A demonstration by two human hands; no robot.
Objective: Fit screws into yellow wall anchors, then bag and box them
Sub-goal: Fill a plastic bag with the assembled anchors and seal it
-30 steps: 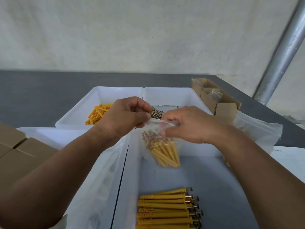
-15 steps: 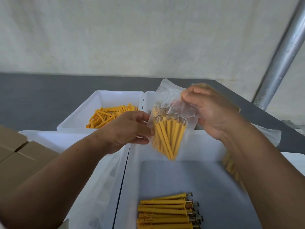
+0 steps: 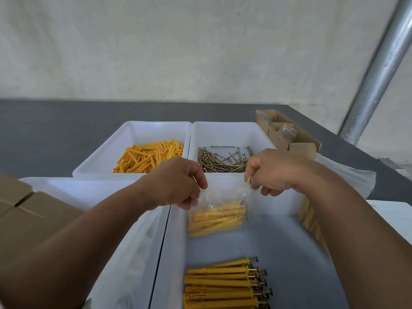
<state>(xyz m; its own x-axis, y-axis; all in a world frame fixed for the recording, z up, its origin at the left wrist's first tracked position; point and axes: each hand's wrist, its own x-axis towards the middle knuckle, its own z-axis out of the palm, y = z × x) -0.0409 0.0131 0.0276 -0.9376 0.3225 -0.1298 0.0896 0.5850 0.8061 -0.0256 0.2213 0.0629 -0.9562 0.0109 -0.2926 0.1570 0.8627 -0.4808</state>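
Since half a second ago the clear plastic bag [image 3: 225, 192] has dropped. It was raised in front of the far tubs with contents on end. Now it hangs over the near right white plastic tub [image 3: 176, 241], its screw-fitted yellow wall anchors [image 3: 217, 217] lying crosswise. Left hand [image 3: 176, 181] moved from the bag's side to its top left corner, grip pinched on it. Right hand [image 3: 274, 172] grip is pinched on the top right corner. Row of assembled anchors [image 3: 218, 284] in the same tub, unmoved; moulded marks on them too small to read. Far tubs hold loose yellow anchors [image 3: 149, 156] and loose metal screws [image 3: 223, 162].
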